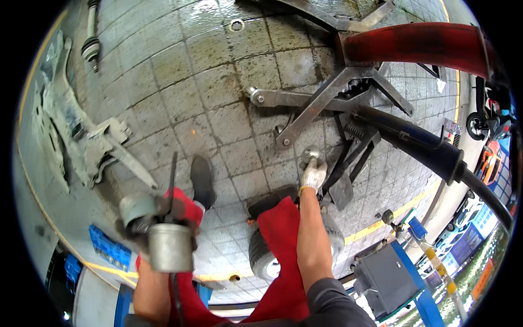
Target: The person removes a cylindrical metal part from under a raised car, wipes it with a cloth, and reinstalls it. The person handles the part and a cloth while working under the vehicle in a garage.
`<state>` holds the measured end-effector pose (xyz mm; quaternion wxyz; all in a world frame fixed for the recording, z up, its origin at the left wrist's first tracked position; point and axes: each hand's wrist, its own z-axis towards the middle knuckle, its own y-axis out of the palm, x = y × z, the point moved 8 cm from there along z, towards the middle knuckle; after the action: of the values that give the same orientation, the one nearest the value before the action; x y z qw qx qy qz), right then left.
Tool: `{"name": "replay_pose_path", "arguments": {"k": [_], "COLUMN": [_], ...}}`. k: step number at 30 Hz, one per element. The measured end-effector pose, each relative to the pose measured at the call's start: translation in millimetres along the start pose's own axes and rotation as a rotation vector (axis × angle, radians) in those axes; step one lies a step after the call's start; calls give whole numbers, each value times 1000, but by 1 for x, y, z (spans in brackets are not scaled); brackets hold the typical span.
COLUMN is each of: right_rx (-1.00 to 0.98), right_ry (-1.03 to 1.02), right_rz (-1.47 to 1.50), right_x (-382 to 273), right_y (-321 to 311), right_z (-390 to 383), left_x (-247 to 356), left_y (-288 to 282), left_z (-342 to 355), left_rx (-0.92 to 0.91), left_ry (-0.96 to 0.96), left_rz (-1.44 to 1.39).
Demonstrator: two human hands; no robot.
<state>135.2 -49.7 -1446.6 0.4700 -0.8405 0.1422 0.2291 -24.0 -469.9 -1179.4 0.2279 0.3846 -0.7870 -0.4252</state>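
My right hand (313,177), in a white knitted glove, reaches out over the tiled floor. Its fingers close around a small round metal piece (311,153), whose exact kind I cannot make out. Just to the right of that hand stand the pedal (341,192) and dark struts of a floor jack (308,121) with spread metal legs. My left forearm (152,297) rises behind a blurred grey metal cylinder (170,249). A second cylindrical part (136,210) and a thin dark rod (173,180) adjoin it. These parts hide my left hand and its fingers.
A wheel with a tyre (262,256) lies by my red-trousered legs. Grey metal frame parts (81,136) and an axle shaft (91,43) lie at left, near a blue case (109,248). The jack's red beam (417,46) spans the upper right; a grey cabinet (387,278) stands lower right.
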Motion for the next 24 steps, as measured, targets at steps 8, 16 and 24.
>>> {"name": "replay_pose_path", "arguments": {"k": [8, 16, 24], "right_rx": [-669, -991, -891], "right_ry": [-35, -78, -593], "right_rz": [412, 472, 412], "right_x": [-212, -394, -479], "right_y": [-172, -333, -474], "right_z": [-280, -424, -493], "left_x": [-14, -27, -54], "left_y": [84, 211, 322], "left_z": [-86, -179, -225], "left_rx": [-93, -40, -107], "left_ry": [5, 6, -20], "left_rz": [-220, -188, -114]}}
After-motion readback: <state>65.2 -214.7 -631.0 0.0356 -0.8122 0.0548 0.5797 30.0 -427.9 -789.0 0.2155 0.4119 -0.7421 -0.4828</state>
